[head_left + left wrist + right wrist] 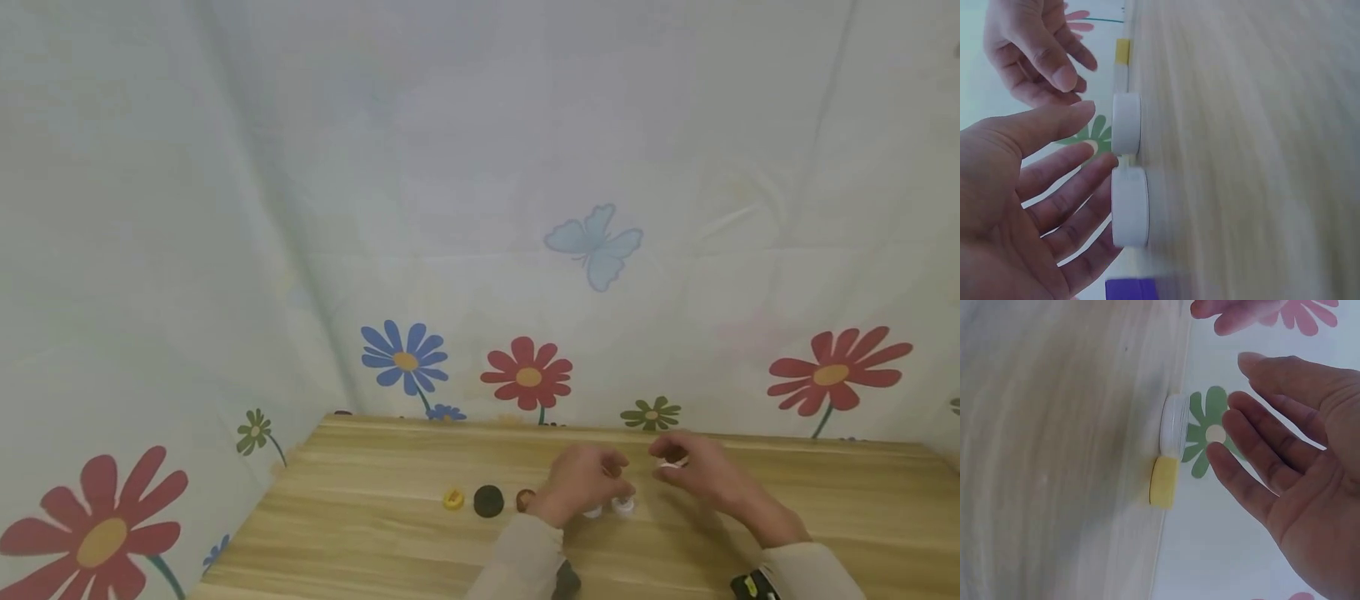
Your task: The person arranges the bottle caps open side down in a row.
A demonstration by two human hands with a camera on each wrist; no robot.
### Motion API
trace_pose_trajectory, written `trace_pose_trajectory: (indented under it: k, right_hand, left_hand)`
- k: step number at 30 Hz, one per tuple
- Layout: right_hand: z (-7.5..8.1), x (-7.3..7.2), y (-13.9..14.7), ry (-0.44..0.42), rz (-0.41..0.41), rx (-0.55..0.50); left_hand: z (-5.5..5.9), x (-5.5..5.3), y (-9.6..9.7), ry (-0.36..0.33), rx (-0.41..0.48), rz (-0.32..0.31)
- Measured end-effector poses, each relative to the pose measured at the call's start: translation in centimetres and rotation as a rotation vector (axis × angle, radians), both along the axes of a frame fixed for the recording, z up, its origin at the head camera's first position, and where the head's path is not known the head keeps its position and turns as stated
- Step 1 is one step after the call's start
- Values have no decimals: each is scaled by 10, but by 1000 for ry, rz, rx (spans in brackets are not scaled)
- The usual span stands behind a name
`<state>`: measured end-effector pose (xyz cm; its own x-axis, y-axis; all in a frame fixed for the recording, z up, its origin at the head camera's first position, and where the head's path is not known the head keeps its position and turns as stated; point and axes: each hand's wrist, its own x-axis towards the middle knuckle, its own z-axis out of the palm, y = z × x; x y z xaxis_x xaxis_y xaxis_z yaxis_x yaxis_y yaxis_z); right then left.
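My left hand (581, 479) is over the table just beside two white round caps (1130, 206), its fingers loosely bent with nothing between them. In the left wrist view the fingertips reach right to the side of these caps. To the right, my right hand (697, 471) hovers with thumb and fingers apart, palm bare in the right wrist view. Beyond its fingertips a white cap with a clear edge (1174, 426) and a yellow cap (1164, 482) sit side by side on the table; in the head view a bit of white shows between thumb and fingers.
Left of my left hand lie a yellow cap (453, 499), a black round cap (489, 501) and a partly covered brown one (525, 499). A purple piece (1132, 289) appears low in the left wrist view. A flowered cloth (675, 317) hangs behind the wooden table (375, 467).
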<state>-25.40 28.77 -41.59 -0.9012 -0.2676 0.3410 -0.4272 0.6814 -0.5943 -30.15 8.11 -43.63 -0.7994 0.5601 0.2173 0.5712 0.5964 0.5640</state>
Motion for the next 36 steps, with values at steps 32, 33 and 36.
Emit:
trace_pose_trajectory:
  k: [32,33,36]
  right_hand:
    - [-16,-4,25,-83,-121,145]
    - [-17,-5,24,-72,-112,144]
    - [-19,-7,21,-63,-99,130]
  left_hand:
    - [-7,7,35,-60,93,-1]
    - [-7,7,34,-55,94,-7]
    - [-7,6,30,-48,89,-24]
